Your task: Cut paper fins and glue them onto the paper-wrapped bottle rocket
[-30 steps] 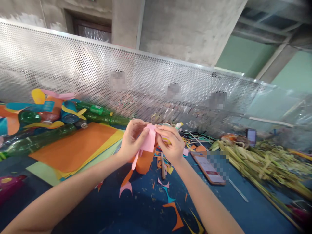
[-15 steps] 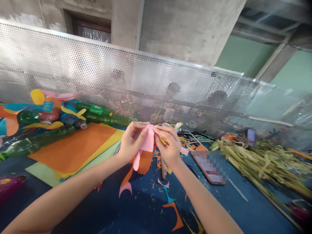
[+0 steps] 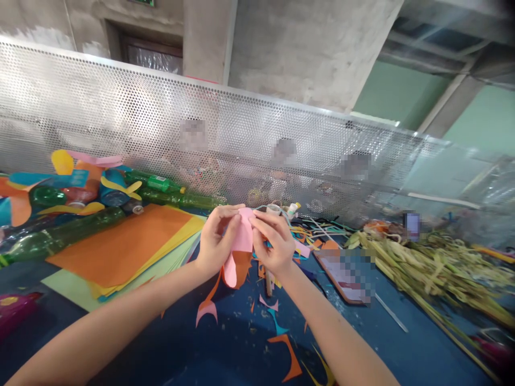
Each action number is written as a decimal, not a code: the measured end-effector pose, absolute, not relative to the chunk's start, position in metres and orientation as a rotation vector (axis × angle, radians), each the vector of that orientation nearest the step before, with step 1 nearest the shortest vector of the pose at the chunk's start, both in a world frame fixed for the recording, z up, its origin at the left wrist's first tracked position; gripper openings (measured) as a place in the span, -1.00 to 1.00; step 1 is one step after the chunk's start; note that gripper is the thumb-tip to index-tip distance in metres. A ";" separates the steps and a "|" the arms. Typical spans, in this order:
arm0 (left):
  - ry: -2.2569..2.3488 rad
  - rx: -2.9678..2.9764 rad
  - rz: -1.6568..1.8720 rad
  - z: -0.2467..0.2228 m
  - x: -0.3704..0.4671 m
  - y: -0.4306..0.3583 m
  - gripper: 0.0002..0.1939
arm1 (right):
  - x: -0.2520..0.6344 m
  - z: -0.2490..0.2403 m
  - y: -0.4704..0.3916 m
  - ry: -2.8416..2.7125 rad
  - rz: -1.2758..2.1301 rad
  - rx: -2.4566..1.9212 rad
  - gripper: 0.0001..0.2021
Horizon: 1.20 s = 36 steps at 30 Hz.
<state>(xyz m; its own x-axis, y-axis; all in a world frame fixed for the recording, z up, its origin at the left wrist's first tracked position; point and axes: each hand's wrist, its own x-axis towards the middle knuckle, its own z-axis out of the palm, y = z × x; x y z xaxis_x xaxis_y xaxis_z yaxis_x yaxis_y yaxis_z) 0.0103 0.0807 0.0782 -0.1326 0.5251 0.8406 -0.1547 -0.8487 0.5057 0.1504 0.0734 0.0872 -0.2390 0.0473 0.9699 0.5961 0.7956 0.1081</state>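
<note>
A pink paper cutout (image 3: 243, 236) is held up between my two hands, with a long rounded strip of it hanging lower left. My left hand (image 3: 217, 238) pinches its left edge between thumb and fingers. At its upper right edge, the fingertips of my right hand (image 3: 276, 241) are closed on the paper. Just behind and below it shows a piece of orange paper (image 3: 242, 268), whose support I cannot make out. Curved paper scraps (image 3: 286, 354) in orange, pink and blue are scattered below my hands.
Stacked coloured sheets (image 3: 120, 246) lie to the left, beside green plastic bottles (image 3: 64, 233) and paper-decorated bottles (image 3: 86, 179). To the right are a phone (image 3: 341, 276) and a bundle of dried husks (image 3: 434, 262). A perforated metal panel (image 3: 161, 123) stands behind the blue table (image 3: 241, 343).
Both hands have shifted slightly left with the pink paper. Its hanging strip now sits a little lower and more to the right, and the right fingers have moved slightly at the edge.
</note>
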 end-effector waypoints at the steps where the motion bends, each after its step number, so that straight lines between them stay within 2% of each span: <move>1: 0.414 1.694 2.021 0.079 0.010 0.081 -0.91 | 0.151 0.086 0.074 -1.765 -0.570 -0.501 -0.59; 12: 0.403 1.686 1.968 0.084 0.009 0.081 -0.93 | 0.160 0.084 0.081 -1.887 -0.736 -0.475 -0.51; 17: 0.436 1.658 1.955 0.087 0.009 0.079 -0.88 | 0.159 0.084 0.081 -1.864 -0.804 -0.426 -0.54; 29: 0.452 1.692 1.933 0.088 0.011 0.077 -0.87 | 0.157 0.089 0.075 -1.720 -0.552 -0.446 -0.62; 36: 0.535 1.769 1.983 0.085 0.010 0.079 -0.87 | 0.156 0.090 0.076 -1.761 -0.745 -0.426 -0.54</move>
<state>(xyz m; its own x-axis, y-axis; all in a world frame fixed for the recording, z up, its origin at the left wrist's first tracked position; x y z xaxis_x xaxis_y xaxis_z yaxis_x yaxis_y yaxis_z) 0.0098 0.0792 0.0850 -0.0957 0.5515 0.8287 -0.0600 -0.8342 0.5482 0.1560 0.0761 0.0901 -0.3133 -0.0827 0.9460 0.6218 0.7351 0.2701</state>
